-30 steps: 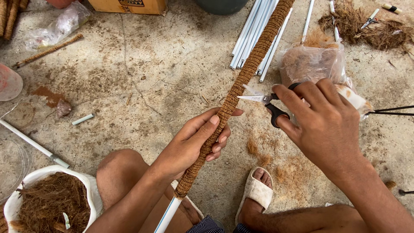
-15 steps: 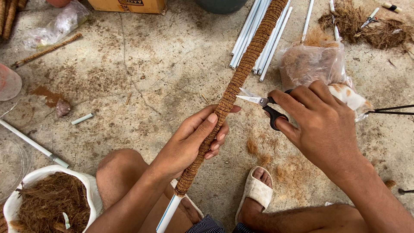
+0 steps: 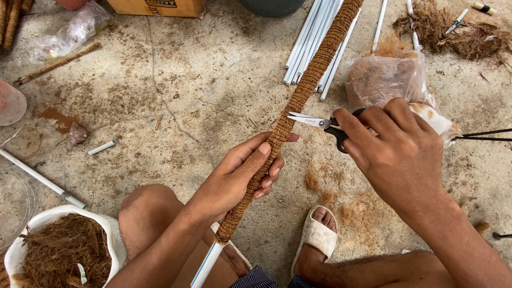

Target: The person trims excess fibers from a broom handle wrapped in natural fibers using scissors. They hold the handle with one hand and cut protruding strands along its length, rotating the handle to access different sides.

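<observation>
The fibre-wrapped pole (image 3: 298,101), running lower left to upper right, is gripped by the left hand (image 3: 240,176), while scissors (image 3: 320,124) held in the right hand (image 3: 400,154) point at it from the right.

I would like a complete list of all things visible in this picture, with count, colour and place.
fibre-wrapped pole: one, brown, centre
scissors: one, black handles, beside pole
bare pipes: several, white, top centre
fibre bag: one, clear, right
fibre basin: one, white, bottom left
cardboard box: one, tan, top
pipe offcut: one, white, left floor
sandal: one, cream, bottom centre
left hand: grips pole
right hand: holds scissors
</observation>
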